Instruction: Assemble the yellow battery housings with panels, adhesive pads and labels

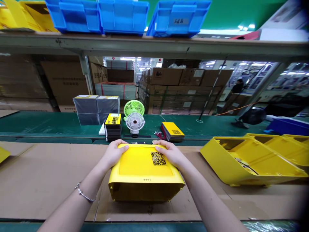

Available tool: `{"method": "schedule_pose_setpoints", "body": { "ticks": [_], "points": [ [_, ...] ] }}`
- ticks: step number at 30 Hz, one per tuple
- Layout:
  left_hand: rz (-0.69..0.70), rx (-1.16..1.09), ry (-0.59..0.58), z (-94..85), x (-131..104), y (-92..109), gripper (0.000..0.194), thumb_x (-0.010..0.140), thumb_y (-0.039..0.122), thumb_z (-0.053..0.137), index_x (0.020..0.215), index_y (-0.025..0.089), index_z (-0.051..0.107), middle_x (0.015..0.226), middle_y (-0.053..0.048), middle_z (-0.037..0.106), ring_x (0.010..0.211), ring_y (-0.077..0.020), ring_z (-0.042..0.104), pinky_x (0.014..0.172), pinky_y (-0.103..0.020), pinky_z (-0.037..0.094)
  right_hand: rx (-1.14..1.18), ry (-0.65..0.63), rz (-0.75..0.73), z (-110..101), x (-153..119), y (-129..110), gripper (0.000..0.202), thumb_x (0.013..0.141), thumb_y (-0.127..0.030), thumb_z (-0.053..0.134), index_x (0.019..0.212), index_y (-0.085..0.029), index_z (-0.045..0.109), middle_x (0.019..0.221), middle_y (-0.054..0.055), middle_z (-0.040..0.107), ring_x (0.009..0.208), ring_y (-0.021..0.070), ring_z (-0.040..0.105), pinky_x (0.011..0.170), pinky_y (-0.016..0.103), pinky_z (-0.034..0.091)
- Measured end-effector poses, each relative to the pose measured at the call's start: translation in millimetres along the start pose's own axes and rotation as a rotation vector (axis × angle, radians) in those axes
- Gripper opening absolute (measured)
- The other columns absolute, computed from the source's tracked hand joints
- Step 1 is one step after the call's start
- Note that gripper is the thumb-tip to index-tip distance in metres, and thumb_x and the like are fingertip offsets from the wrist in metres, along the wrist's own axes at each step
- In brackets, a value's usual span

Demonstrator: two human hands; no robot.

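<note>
A yellow plastic housing with a printed QR code rests on the cardboard right in front of me, its open, hollow side toward me. My left hand grips its far left corner, thumb on the top face and the other fingers curled over the edge. On the far right corner my right hand holds it the same way, its thumb near the QR code. The fingers of both hands are partly hidden behind the housing. Just beyond it lies a stack of yellow-topped panels with red wires at its left side.
More yellow housings stand open at the right. Behind my hands are a white fan, a green fan, a stack of black-and-yellow boxes and wrapped grey boxes. Blue bins line the shelf above.
</note>
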State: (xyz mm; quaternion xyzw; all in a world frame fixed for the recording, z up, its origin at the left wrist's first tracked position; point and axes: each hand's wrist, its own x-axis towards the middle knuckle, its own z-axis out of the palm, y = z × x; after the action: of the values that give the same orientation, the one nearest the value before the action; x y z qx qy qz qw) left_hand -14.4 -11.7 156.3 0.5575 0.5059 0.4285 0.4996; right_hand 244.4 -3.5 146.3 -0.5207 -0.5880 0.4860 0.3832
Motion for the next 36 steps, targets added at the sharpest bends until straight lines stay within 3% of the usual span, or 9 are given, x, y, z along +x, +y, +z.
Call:
{"method": "schedule_pose_setpoints", "body": {
  "ticks": [7,10,14,19,22,25,29,32,36],
  "points": [
    [0.119,0.299,0.057,-0.3,-4.4,2.4,0.025,0.076,0.043,0.053,0.083,0.021,0.061,0.085,-0.002,0.066,0.082,-0.0208,0.061,0.069,-0.029,0.046,-0.169,0.095,-0.054,4.1,-8.5,-4.1,0.033,0.081,-0.047,0.049,0.099,-0.022,0.061,0.106,0.005,0.064,0.095,0.0232,0.061,0.079,0.034,0.049],
    [0.187,0.493,0.080,0.3,-4.3,5.8,0.030,0.075,0.051,0.053,0.081,0.023,0.060,0.087,-0.002,0.066,0.082,-0.0214,0.060,0.067,-0.029,0.044,-0.297,0.119,-0.105,4.4,-12.5,-8.5,0.040,0.074,-0.052,0.058,0.101,-0.022,0.063,0.114,0.005,0.061,0.101,0.0245,0.058,0.084,0.034,0.047],
    [0.234,0.706,0.099,1.3,-4.6,11.3,0.033,0.070,0.056,0.056,0.079,0.024,0.058,0.086,-0.002,0.066,0.078,-0.0214,0.059,0.061,-0.029,0.041,-0.295,0.082,-0.036,4.0,-13.8,-11.6,0.056,0.065,-0.052,0.068,0.112,-0.024,0.058,0.113,0.006,0.061,0.093,0.0237,0.062,0.077,0.033,0.050],
    [0.315,0.877,0.085,-1.5,8.8,11.8,0.040,0.081,0.056,0.040,0.070,0.023,0.060,0.075,-0.003,0.068,0.066,-0.0185,0.060,0.052,-0.026,0.036,-0.263,0.071,-0.054,2.0,-8.4,-7.2,0.043,0.073,-0.050,0.061,0.105,-0.022,0.062,0.114,0.006,0.061,0.094,0.0224,0.060,0.080,0.032,0.049],
    [0.370,0.973,0.106,-12.5,35.2,11.9,0.047,0.083,0.059,0.034,0.071,0.024,0.064,0.074,-0.002,0.069,0.065,-0.0182,0.061,0.051,-0.026,0.038,-0.233,0.060,-0.066,0.8,-6.0,-3.5,0.039,0.075,-0.050,0.059,0.101,-0.022,0.063,0.116,0.006,0.059,0.095,0.0224,0.059,0.083,0.033,0.047],
    [0.415,1.023,0.204,-32.5,72.4,10.5,0.042,0.083,0.054,0.040,0.096,0.022,0.064,0.100,-0.006,0.068,0.090,-0.0215,0.062,0.073,-0.029,0.045,-0.180,0.051,-0.066,0.4,-4.7,-1.3,0.039,0.075,-0.050,0.057,0.100,-0.021,0.063,0.118,0.007,0.058,0.097,0.0236,0.059,0.083,0.035,0.047],
    [0.436,1.114,0.346,-61.4,110.0,-5.8,0.064,0.075,0.048,0.057,0.126,0.012,0.045,0.134,-0.018,0.047,0.127,-0.0339,0.035,0.100,-0.046,0.031,-0.148,0.073,-0.088,0.5,-3.2,-0.6,0.037,0.075,-0.051,0.056,0.093,-0.020,0.066,0.118,0.008,0.058,0.100,0.0258,0.058,0.084,0.037,0.046],
    [0.457,1.172,0.380,-75.8,112.6,-26.8,0.073,0.069,0.041,0.064,0.131,0.012,0.038,0.135,-0.020,0.043,0.129,-0.0381,0.030,0.100,-0.054,0.028,-0.157,0.075,-0.091,0.1,-2.0,0.5,0.038,0.076,-0.052,0.054,0.090,-0.019,0.066,0.114,0.008,0.060,0.100,0.0257,0.057,0.084,0.037,0.046],
    [0.540,1.222,0.415,-91.0,94.8,-42.5,0.039,0.081,0.021,0.047,0.119,0.014,0.051,0.115,-0.015,0.057,0.116,-0.0287,0.046,0.099,-0.043,0.034,-0.190,0.087,-0.104,-0.5,-1.5,3.0,0.038,0.076,-0.054,0.053,0.086,-0.020,0.065,0.113,0.006,0.060,0.097,0.0238,0.058,0.082,0.034,0.046]
  ]
}}
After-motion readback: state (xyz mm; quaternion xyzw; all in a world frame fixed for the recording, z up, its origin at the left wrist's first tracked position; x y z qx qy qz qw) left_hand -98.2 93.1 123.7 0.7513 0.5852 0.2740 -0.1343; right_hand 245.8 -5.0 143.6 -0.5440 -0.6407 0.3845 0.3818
